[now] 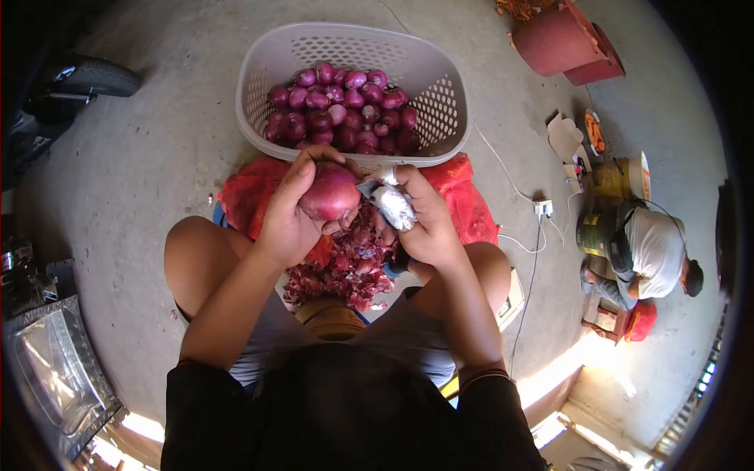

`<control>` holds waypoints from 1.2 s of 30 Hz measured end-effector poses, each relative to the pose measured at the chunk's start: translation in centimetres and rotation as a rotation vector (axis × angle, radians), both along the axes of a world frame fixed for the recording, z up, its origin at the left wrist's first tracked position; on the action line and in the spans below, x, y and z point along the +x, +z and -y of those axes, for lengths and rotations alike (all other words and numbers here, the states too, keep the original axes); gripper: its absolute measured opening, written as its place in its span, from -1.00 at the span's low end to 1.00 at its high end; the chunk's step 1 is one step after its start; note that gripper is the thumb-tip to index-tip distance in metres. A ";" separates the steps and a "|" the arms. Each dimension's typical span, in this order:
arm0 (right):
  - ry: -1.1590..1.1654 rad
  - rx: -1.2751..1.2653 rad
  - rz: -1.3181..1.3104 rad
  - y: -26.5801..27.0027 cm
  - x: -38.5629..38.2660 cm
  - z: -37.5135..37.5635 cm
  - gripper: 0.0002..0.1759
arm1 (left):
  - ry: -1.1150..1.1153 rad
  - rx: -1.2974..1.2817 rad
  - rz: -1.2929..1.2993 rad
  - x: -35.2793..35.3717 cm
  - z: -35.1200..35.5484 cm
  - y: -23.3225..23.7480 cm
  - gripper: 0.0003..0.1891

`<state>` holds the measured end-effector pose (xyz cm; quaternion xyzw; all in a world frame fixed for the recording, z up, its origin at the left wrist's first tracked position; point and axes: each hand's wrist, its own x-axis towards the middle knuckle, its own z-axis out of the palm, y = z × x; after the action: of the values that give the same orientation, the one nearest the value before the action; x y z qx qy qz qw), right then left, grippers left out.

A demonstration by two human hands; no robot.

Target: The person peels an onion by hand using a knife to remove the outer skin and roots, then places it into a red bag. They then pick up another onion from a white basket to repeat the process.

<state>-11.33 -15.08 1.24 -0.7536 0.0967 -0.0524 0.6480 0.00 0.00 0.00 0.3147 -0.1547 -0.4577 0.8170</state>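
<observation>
A large red onion (pixel 330 192) rests in my left hand (pixel 289 206), whose fingers are wrapped round it. My right hand (pixel 428 216) is closed on a small knife (pixel 393 207) with a silvery wrapped handle, and its short blade points at the onion's right side. Just beyond my hands stands a grey plastic basket (pixel 353 160) with many peeled purple onions (pixel 318 120) inside. Between my legs lies a heap of dark red onion skins (pixel 345 263). Red mesh sacking (pixel 471 206) spreads on both sides below the basket.
A person (pixel 656 247) bends over at the right beside buckets (pixel 624 177). Cables and a socket block (pixel 543 208) lie on the floor between us. Reddish tubs (pixel 558 39) stand at the upper right, and a wheel (pixel 98 76) is at the upper left.
</observation>
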 end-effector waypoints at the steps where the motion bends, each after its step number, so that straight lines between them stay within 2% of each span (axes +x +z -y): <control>1: -0.007 -0.011 0.008 -0.2 0.0 -0.2 -0.70 | -0.004 -0.009 -0.007 0.0 0.0 0.0 -0.62; 11: -0.025 -0.007 -0.055 0.5 -0.1 -0.1 -0.67 | 0.005 0.005 0.055 -0.3 0.5 -0.3 -0.59; 15: 0.000 -0.152 0.103 -0.7 -0.3 0.3 -0.56 | 0.023 0.034 0.073 -0.4 0.4 -0.2 -0.60; 18: -0.014 -0.158 0.097 -0.8 -0.4 0.4 -0.53 | 0.020 0.035 0.084 -0.4 0.4 -0.5 -0.60; 23: -0.035 0.002 -0.156 1.1 -0.2 0.5 -0.56 | 0.034 0.031 0.083 -0.6 0.5 -0.2 -0.61; 28: -0.025 -0.198 0.065 -0.7 -0.4 0.4 -0.57 | 0.036 0.024 0.094 -0.6 0.5 -0.1 -0.61; 31: -0.039 -0.231 0.052 -0.6 -0.4 0.4 -0.57 | 0.037 0.031 0.103 -0.5 0.5 -0.5 -0.61; 36: -0.071 -0.147 -0.058 -0.1 -0.4 0.3 -0.58 | 0.039 0.034 0.089 -0.7 0.5 -0.2 -0.61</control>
<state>-11.71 -15.39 1.09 -0.7965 0.1378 -0.0603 0.5856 -0.67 -0.48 -0.19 0.3514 -0.1770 -0.4298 0.8127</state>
